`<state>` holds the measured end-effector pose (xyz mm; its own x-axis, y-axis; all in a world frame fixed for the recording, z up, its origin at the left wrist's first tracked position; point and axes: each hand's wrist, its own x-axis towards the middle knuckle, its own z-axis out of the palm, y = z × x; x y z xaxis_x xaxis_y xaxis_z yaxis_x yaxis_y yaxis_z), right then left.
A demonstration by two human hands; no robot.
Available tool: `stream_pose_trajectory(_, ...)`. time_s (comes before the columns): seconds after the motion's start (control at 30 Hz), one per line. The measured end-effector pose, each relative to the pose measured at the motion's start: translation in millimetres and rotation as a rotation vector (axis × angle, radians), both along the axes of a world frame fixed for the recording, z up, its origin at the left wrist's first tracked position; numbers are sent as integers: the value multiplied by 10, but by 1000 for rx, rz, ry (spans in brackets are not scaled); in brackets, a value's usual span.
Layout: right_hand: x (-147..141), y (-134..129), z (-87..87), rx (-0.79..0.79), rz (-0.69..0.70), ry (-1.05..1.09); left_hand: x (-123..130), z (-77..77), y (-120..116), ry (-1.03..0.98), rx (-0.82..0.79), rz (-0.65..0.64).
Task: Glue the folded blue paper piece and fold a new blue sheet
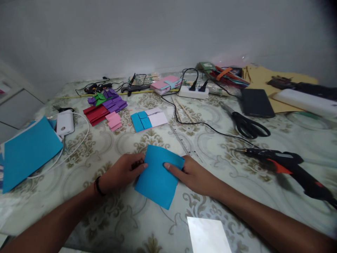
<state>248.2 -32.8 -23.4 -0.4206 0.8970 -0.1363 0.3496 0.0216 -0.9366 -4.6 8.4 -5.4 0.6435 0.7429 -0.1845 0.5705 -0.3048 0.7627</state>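
A blue sheet of paper [159,179] is held between my two hands, tilted above the patterned tablecloth. My left hand [131,167] pinches its left edge, thumb on top. From the other side my right hand [191,172] grips the right edge, its thumb lying across the face and its fingers hidden behind. Nearer the front edge lies a white sheet of paper [207,234]. Beyond the hands rest folded blue and white paper pieces [149,119] and a clear ruler [184,142].
At left are blue sheets [31,151] and a white power bank [65,122] with a cable. Folded coloured papers [105,105] sit farther back. To the right lie scissors [247,123], a black phone-like slab [257,102] and a hot glue gun [286,161]. A power strip [193,92] stands behind.
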Motion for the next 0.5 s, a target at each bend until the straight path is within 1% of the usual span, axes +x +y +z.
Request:
stream_pose_trajectory(0.2,0,-2,-6,-2,-9,-14,-11,-9,-4,-6,2,-3)
stream_pose_trajectory(0.5,8,-7,-22,39,4,0,-6,-12,-1,1,2,3)
